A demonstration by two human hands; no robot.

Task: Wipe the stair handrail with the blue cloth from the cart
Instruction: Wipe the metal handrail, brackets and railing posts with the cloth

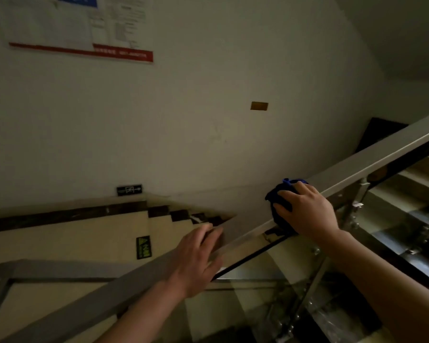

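Matt brushed-metal handrail (372, 157), soft blue cloth (280, 194), glossy glass panel (270, 268), polished stone stairs (406, 194).

Nothing can be read for certain. The notice board (70, 26) at the wall's top left corner carries blurred print and white characters on its red strip. A small black sign (129, 189) above the landing and a green-lettered sticker (143, 247) perhaps bear warnings.

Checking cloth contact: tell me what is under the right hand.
The blue cloth lies bunched under the right hand, pressed onto the handrail. The rail surface beneath the cloth is covered and cannot be seen.
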